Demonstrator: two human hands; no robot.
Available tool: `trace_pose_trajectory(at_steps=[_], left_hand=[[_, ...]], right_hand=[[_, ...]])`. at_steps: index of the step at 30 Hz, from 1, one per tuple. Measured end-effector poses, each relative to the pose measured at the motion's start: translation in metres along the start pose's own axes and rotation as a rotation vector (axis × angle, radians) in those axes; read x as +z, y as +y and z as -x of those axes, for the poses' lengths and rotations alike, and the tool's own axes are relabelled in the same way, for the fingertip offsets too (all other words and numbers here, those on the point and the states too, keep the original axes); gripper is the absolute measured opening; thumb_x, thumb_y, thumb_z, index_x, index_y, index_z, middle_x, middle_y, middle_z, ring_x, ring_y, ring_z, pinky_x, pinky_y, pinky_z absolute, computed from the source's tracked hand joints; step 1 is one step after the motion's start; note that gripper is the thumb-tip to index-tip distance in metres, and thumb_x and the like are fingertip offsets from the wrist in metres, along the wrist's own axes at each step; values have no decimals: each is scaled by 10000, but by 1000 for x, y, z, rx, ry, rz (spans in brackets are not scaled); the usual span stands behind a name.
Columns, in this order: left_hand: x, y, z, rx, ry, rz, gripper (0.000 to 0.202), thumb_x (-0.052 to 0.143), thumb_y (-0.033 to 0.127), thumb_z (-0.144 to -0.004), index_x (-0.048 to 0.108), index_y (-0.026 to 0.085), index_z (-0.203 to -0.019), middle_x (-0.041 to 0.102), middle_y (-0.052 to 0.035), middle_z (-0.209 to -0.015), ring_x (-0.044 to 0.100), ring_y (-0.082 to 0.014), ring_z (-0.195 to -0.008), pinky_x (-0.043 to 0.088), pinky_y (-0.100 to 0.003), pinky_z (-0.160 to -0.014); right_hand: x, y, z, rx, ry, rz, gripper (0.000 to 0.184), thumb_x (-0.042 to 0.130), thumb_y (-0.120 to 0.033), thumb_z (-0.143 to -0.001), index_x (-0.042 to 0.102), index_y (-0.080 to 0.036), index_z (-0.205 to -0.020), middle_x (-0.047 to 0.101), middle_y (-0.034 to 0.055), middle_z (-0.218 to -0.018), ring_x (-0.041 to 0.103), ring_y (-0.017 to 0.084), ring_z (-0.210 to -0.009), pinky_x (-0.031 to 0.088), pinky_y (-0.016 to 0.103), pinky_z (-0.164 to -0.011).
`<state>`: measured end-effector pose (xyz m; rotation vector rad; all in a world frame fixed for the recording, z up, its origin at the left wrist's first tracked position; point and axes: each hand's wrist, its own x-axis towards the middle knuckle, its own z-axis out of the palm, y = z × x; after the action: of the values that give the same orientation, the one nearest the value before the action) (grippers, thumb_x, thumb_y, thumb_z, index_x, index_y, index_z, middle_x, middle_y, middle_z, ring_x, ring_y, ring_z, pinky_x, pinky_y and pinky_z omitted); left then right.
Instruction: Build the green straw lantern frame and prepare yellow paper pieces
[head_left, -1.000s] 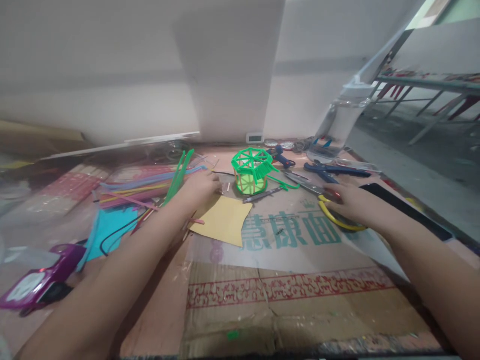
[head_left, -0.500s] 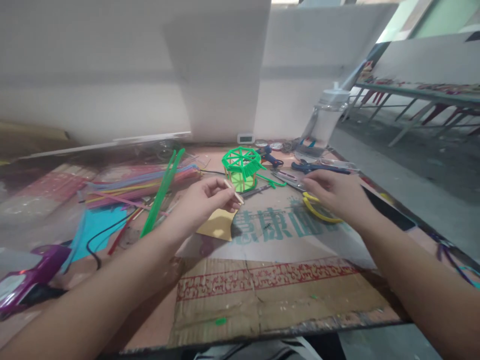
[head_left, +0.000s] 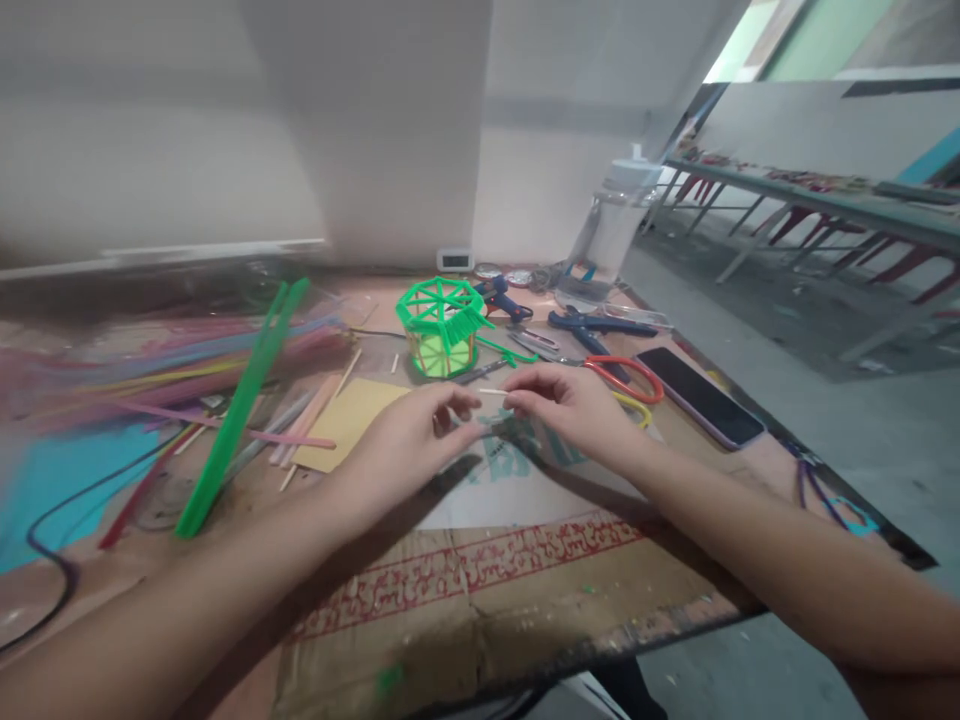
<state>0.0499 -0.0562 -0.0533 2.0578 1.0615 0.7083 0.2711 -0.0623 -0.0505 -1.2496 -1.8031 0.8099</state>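
Between my two hands is a short, thin whitish stick [head_left: 492,391]. My right hand [head_left: 574,402] pinches its right end between thumb and fingers. My left hand [head_left: 427,432] has curled fingers at the stick's left end, with a gap between thumb and index finger. Both hands are above a white sheet with green lettering [head_left: 495,505]. Just behind them stands a small green, round frame model [head_left: 441,335] with a spoked top and base. Scissors with an orange handle [head_left: 652,378] lie beside my right hand, next to a yellow handle [head_left: 637,410] partly hidden by it.
A phone [head_left: 701,395] lies on the right. Behind it are blue-handled pliers [head_left: 600,323] and a water bottle [head_left: 607,240]. Green strips [head_left: 240,410], a yellow paper piece [head_left: 349,425] and coloured strips are on the left. Cardboard [head_left: 540,600] covers the front edge.
My right hand has moved left from beside the yellow handle to the stick and now pinches it. My left hand's grip on the stick has loosened. The view has shifted to the right.
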Motion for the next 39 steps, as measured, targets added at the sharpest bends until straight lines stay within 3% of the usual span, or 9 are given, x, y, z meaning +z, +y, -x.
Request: trace_pose_trajectory(at_steps=[3,6,11,16,20,29,33,36,39], left_hand=[[5,-7,12,134,-77,-375,345,716,417,-859,683,191,-1118,679,-89,-1104,607,-299,-1062,477,-466,-918],[9,-13,16,228,-147,-523,359,677,434,-899,683,194,-1167,663,-98,-1141,594,-313,-1083,476,-507,-934],[10,-19,13,320,-174,-684,257,503,262,-1006,702,199,-1155,691,-91,-1156,637,-278,-1036,519,-479,-908],[21,-19,21,496,-247,-852,305,517,56,-889,679,91,-1145,707,-159,-1146,672,-281,-968,571,-413,-829],[28,-18,29,475,-198,-937,354,505,36,-834,665,101,-1143,691,-173,-1198,666,-298,-1007,574,-400,-776],[31,-17,38,603,-58,-842,409,385,31,-859,667,52,-1154,704,-183,-1110,646,-284,-976,525,-395,-844],[32,-14,39,593,-62,-779,334,404,60,-896,696,116,-1048,711,-143,-1009,635,-261,-849,516,-386,-737],[23,-15,28,518,-85,-698,227,479,124,-938,699,171,-963,713,-87,-900,613,-239,-721,486,-379,-636],[11,-20,12,309,-29,-450,144,581,300,-967,696,214,-950,716,-27,-837,639,-214,-733,493,-347,-660]], right_hand=[[-6,9,2,-51,24,102,119,665,-194,-877,768,-193,-937,777,38,-914,702,172,-841,546,313,-793],[-8,14,3,-125,-13,201,150,650,-182,-905,780,-211,-974,787,40,-944,716,173,-851,551,310,-809],[-5,26,-2,-237,-66,375,129,633,-163,-931,760,-180,-945,768,64,-904,702,187,-844,546,325,-804],[5,37,-8,-349,-89,450,114,629,-192,-949,727,-147,-910,696,90,-890,650,206,-869,535,349,-791],[12,39,-9,-307,-156,448,137,610,-202,-968,734,-149,-944,688,89,-894,648,206,-880,533,349,-804],[10,42,-6,-351,-176,484,171,560,-211,-999,722,-179,-1045,692,85,-938,637,206,-902,516,347,-802],[9,41,-6,-331,-201,477,158,569,-232,-997,717,-191,-1037,690,88,-952,628,215,-915,507,360,-815],[8,33,-5,-281,-149,345,123,582,-198,-983,704,-187,-978,689,67,-927,631,191,-890,499,331,-814],[9,20,-3,-140,-93,110,107,590,-179,-969,676,-191,-907,680,32,-883,632,160,-834,492,292,-771]])
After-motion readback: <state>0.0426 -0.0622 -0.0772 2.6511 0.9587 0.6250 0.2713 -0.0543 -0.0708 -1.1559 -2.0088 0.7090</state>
